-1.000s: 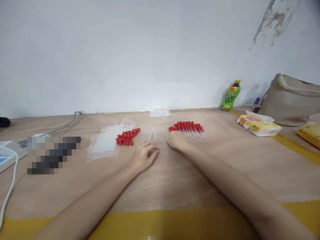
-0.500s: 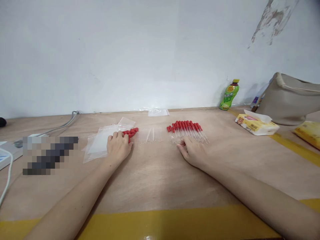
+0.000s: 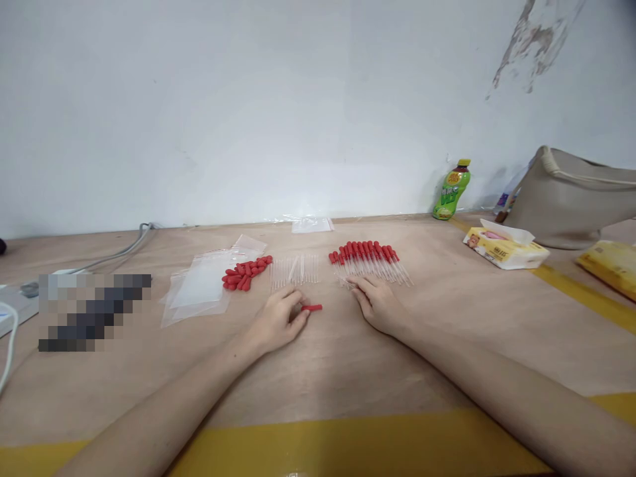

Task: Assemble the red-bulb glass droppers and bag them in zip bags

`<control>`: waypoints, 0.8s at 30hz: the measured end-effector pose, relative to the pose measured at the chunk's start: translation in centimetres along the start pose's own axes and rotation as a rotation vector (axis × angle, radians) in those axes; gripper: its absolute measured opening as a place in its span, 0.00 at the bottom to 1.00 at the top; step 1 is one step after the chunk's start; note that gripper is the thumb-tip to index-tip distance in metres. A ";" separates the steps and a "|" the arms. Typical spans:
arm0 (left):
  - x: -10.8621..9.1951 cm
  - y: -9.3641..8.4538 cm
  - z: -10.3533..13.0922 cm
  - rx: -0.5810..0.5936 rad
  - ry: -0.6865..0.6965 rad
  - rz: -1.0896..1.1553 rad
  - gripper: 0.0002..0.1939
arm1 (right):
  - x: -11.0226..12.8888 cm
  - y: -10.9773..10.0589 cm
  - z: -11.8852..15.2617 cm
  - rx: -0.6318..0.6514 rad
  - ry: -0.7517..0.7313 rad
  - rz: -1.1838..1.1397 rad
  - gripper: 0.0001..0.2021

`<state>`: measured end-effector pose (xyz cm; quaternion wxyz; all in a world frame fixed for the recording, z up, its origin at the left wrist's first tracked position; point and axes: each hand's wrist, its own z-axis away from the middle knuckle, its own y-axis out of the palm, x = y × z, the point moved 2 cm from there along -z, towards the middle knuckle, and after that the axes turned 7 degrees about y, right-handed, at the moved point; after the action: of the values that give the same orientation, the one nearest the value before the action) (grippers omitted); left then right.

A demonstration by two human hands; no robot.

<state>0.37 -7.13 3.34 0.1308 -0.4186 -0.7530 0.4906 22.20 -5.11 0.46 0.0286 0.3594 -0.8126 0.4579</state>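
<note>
My left hand (image 3: 282,320) is closed on a red rubber bulb (image 3: 313,307), whose narrow end points right. Close to the lower ends of the red-capped droppers (image 3: 370,255), my right hand (image 3: 380,305) has its fingers bent together at a clear glass tube (image 3: 346,281). Those droppers lie side by side in a fan, bulbs toward the wall. Bare clear tubes (image 3: 295,269) lie in a row at the middle. A pile of loose red bulbs (image 3: 243,274) rests left of them, beside clear plastic bags (image 3: 199,285).
A green bottle (image 3: 451,191), a yellow tissue pack (image 3: 505,246) and a beige bag (image 3: 561,199) stand at the back right. Another yellow pack (image 3: 611,265) lies at the right edge. Cables (image 3: 124,248) and a blurred dark item (image 3: 99,315) are at the left.
My left hand has moved right and nearer from the bulb pile and now holds one bulb. The pile is uncovered. My right hand stays near the droppers, its fingers slightly more extended.
</note>
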 end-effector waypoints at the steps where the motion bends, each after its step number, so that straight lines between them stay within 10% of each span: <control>1: 0.0 0.5 0.1 0.009 -0.011 0.039 0.04 | 0.1 0.0 0.0 0.010 -0.013 0.003 0.12; 24: 0.7 3.2 -0.4 -0.110 -0.340 0.788 0.11 | 2.0 0.1 0.5 0.015 -0.153 -0.060 0.08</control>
<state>1.79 -5.82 0.63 -0.2149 -0.5938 -0.5713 0.5242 20.81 -6.57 0.85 -0.0228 0.4176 -0.7979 0.4341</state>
